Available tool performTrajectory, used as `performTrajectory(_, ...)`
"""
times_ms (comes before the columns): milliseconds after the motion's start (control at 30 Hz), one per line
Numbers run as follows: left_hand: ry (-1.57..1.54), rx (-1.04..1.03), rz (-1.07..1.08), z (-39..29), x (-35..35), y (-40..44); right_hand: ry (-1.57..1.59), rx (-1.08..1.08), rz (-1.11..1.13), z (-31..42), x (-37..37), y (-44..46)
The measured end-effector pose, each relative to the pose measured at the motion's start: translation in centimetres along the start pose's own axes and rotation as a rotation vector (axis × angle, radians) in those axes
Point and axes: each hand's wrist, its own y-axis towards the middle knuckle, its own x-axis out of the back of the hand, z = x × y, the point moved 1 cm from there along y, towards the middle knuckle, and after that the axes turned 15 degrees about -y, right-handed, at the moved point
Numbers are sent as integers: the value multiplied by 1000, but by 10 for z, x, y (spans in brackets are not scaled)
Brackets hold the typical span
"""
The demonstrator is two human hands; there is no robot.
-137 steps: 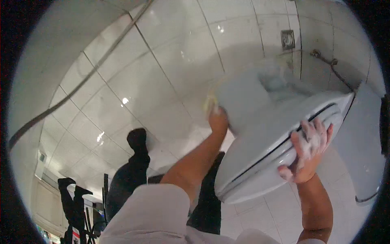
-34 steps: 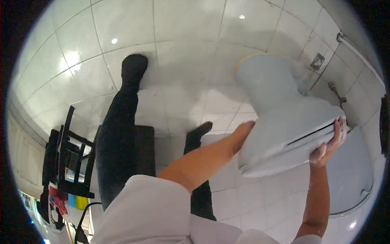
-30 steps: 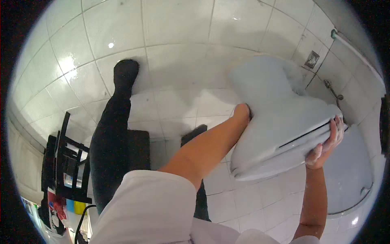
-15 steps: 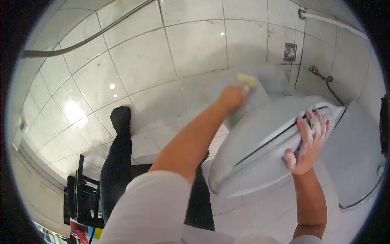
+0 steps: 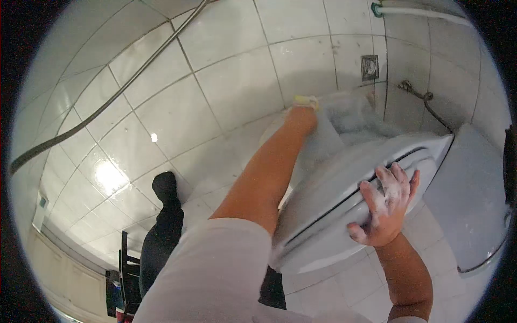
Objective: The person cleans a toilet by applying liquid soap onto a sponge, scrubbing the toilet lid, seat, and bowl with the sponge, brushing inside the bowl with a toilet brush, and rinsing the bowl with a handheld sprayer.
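Note:
My left hand (image 5: 301,119) is closed around a small yellow sponge (image 5: 306,100), partly hidden by the fingers. It is at the hazy, sudsy far side of a white toilet (image 5: 328,156), near the tiled wall. The white toilet lid and seat (image 5: 323,253) appear as two curved layers, tilted, with a dark gap between them. My right hand (image 5: 385,207) lies against these layers near the gap, fingers spread and coated with white foam.
The toilet tank (image 5: 466,199) stands at the right, with a hose and valve (image 5: 425,99) behind it. A flexible shower hose (image 5: 107,102) crosses the upper left. My dark-clad leg (image 5: 161,231) and a black stool (image 5: 128,269) are at lower left.
My left hand with the sponge has shifted slightly left and up in the view. My right hand has slid a little left and down along the lid and seat. The camera view has turned somewhat.

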Motion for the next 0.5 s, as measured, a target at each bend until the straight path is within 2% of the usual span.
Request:
performTrajectory(133, 46, -350, 205, -33, -6, -19, 10, -14, 23, -1, 1, 2)
performTrajectory(167, 51, -351, 216, -30, -3, -18, 1, -16, 27, -1, 2, 2)
performTrajectory(233, 27, -15, 70, -20, 11, -10, -10, -21, 29, 1, 2, 0)
performTrajectory(267, 30, -25, 67, -20, 14, -9, 1, -22, 31, 0, 2, 1)
performTrajectory(333, -72, 227, -68, -13, 16, -21, 30, -42, 47, 1, 2, -3)
performTrajectory(367, -54, 236, -45, -9, 14, -38, 38, -33, 25, 2, 1, -2)
performTrajectory(433, 228, -7, 114, -16, 10, -80, 56, -57, 33, 5, 6, 0)
performTrajectory(500, -295, -313, -186, -1, -6, -135, 44, -66, -2, 6, 9, 2)
